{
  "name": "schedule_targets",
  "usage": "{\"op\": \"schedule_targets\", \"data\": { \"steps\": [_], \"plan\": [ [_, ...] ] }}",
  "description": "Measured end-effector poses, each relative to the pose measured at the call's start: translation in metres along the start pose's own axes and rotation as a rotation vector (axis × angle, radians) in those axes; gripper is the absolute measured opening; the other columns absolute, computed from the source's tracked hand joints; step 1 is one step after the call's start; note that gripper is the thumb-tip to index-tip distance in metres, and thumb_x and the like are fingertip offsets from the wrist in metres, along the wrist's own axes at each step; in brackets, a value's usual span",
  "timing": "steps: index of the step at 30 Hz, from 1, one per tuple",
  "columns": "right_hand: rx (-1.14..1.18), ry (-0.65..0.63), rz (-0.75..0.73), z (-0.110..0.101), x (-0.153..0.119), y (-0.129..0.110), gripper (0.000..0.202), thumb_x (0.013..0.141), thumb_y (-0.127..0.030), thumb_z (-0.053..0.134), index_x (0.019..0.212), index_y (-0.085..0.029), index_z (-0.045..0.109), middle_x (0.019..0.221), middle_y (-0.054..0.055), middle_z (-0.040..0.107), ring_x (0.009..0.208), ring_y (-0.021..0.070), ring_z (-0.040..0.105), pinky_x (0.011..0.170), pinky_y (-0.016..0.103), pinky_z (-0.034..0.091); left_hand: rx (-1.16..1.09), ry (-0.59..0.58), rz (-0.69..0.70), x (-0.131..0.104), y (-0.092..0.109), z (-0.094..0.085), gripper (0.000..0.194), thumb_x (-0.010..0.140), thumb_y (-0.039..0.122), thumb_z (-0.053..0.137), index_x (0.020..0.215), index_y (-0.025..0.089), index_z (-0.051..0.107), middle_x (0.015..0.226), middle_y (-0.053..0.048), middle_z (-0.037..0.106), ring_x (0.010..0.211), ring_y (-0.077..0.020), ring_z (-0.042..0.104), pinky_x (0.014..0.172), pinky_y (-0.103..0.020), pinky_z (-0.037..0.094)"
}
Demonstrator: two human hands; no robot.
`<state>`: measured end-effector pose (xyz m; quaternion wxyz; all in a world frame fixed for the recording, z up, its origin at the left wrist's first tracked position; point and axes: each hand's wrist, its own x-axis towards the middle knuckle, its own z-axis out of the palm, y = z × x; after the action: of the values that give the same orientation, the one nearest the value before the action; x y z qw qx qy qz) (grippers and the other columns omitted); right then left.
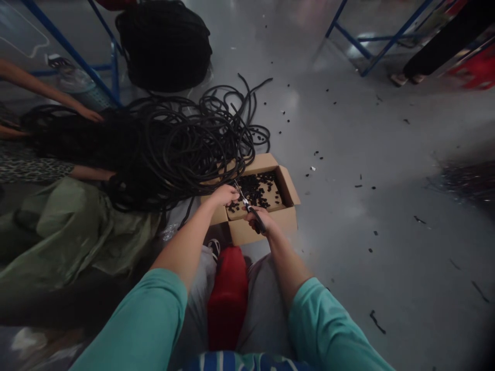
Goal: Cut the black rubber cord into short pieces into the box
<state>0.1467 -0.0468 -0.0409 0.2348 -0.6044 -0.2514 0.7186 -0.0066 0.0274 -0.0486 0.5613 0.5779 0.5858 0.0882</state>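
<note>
Over an open cardboard box (263, 229) both my hands work close together. My right hand (266, 219) grips a pair of scissors (247, 204) by its black handles, the metal blades pointing up and left beside my left hand (225, 196). The fingers of my left hand are pinched together near the blade tips; what they hold is too small to make out. Inside the box lie many short cut black pieces (253, 188). A large tangle of black tubing (185, 139) reaches the box's left rim, some strands hanging over it.
Another person's hand (91, 113) rests on the tubing at left. Green sheeting (65, 232) lies below it. A full black bag (164, 46) stands behind, near a blue metal frame (115, 72). Black scraps (377, 322) dot the floor. Something red (228, 299) is between my legs.
</note>
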Motion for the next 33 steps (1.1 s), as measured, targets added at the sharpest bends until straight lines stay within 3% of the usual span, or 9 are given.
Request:
{"op": "schedule_targets", "data": {
  "steps": [4,11,18,22,25,33],
  "plan": [
    [-0.004,0.03,0.007,0.001,0.002,0.002,0.045,0.045,-0.018,0.06,0.09,-0.015,0.057,0.036,-0.01,0.039,0.033,0.0052,0.032,0.033,0.017,0.019,0.035,0.021,0.032,0.003,-0.003,0.001,0.017,0.072,0.018,0.05,0.057,0.013,0.056,0.051,0.001,0.055,0.036,-0.0046,0.039,0.039,-0.019,0.028],
    [-0.026,0.083,-0.07,-0.002,0.005,0.009,0.044,0.043,-0.019,0.06,0.087,-0.015,0.056,0.038,-0.01,0.039,0.033,0.0054,0.033,0.033,0.018,0.021,0.118,0.159,0.071,0.003,-0.006,-0.003,0.015,0.07,0.019,0.052,0.06,0.013,0.061,0.046,0.003,0.05,0.04,-0.0063,0.04,0.044,-0.02,0.029],
    [0.0,0.078,-0.086,-0.005,0.002,0.004,0.052,0.046,-0.019,0.058,0.098,-0.018,0.054,0.047,-0.008,0.044,0.042,0.0072,0.04,0.041,0.019,0.028,-0.412,0.077,0.003,0.002,-0.001,-0.004,0.018,0.068,0.002,0.05,0.08,0.01,0.061,0.062,0.0,0.058,0.048,-0.005,0.048,0.047,-0.018,0.035],
    [-0.117,0.071,-0.095,-0.007,-0.004,0.0,0.047,0.047,-0.015,0.058,0.094,-0.02,0.059,0.053,-0.007,0.048,0.049,0.0069,0.04,0.046,0.018,0.029,-0.547,0.161,-0.023,0.001,0.001,-0.007,0.019,0.066,0.0,0.057,0.082,0.01,0.056,0.057,0.002,0.056,0.051,-0.0065,0.052,0.051,-0.019,0.039],
    [-0.149,0.042,-0.107,-0.008,-0.008,-0.002,0.042,0.047,-0.014,0.057,0.089,-0.02,0.06,0.055,-0.007,0.05,0.052,0.0074,0.041,0.048,0.019,0.03,-0.54,0.176,-0.048,-0.002,0.0,-0.009,0.014,0.066,0.005,0.062,0.077,0.01,0.054,0.05,0.003,0.053,0.046,-0.0064,0.05,0.05,-0.02,0.039],
    [-0.107,-0.023,-0.079,-0.005,-0.006,-0.001,0.05,0.049,-0.011,0.056,0.098,-0.019,0.059,0.05,-0.008,0.048,0.046,0.0069,0.038,0.047,0.019,0.028,-0.387,0.064,-0.007,-0.002,-0.001,-0.009,0.009,0.063,0.01,0.063,0.071,0.011,0.058,0.05,0.003,0.054,0.038,-0.0056,0.045,0.04,-0.02,0.03]
  ]
}}
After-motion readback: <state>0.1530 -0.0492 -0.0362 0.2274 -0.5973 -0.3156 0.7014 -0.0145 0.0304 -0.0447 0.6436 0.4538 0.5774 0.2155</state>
